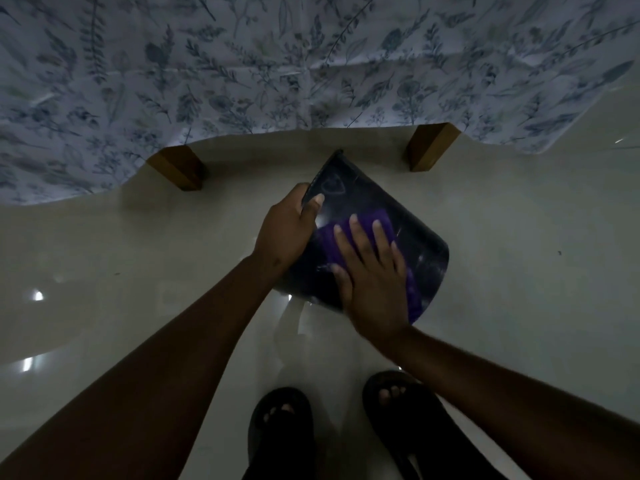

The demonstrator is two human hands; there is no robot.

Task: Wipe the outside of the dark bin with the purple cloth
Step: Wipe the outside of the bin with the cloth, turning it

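Sandalled feet (282, 431) just behind bin (426, 251), tilted on floor (519, 220); left hand (284, 230) grips rim, right hand (375, 282) flat on cloth (382, 220): hard pressing may skid bin on glossy tile.

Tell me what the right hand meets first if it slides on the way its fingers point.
Probably the left hand's thumb, clamped near the rim of the dark plastic bin; depth is unclear.
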